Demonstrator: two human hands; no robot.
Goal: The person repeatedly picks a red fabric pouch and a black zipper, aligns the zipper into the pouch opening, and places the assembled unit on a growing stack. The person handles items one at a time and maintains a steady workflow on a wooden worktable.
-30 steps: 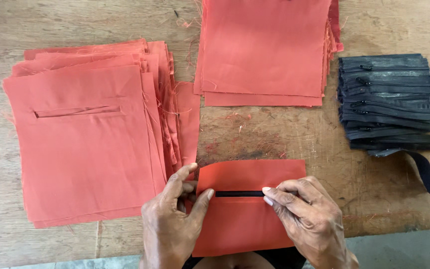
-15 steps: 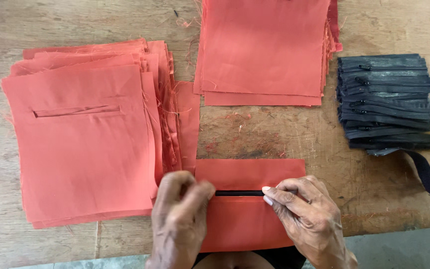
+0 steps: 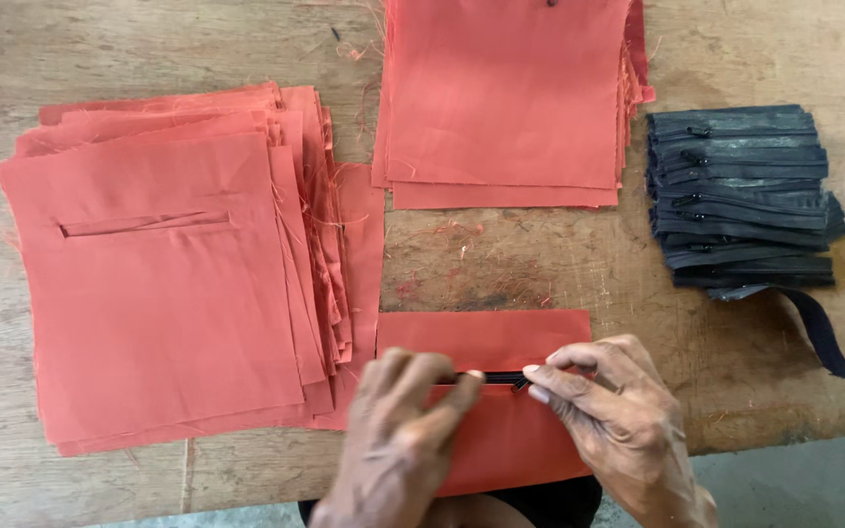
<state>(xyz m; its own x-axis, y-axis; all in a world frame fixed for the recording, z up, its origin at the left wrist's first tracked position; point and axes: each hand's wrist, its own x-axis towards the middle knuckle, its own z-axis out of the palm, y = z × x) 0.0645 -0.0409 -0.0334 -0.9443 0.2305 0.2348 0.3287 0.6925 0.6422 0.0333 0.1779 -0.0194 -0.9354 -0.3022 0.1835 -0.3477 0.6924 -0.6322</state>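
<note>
scene: a head-camera view down onto a worn wooden table strewn with loose orange threads.
piece in hand: a small orange fabric panel lies at the near edge of the table, under both hands, with a slit across its middle.
zipper: a short black zipper shows in that slit, only a small stretch visible between the two sets of fingertips.
left hand: the left hand is curled, fingers bent down onto the panel and pinching at the zipper's left end; it looks blurred, so the exact grip is hard to tell.
right hand: the right hand pinches the zipper's right end between thumb and forefinger, other fingers resting on the cloth.
left of the hands: a thick stack of larger orange panels, the top one with an empty slit, just beside the left hand.
beyond the hands: a second orange stack, well apart.
right and beyond: a pile of black zippers, one tape trailing toward the right hand.
doing it well, as a judgement: keep the zipper teeth centred in the slit, hold both ends taut and level, smooth the cloth flat outward so no pucker forms, and keep the tape ends tucked under the slit's edges.
</note>
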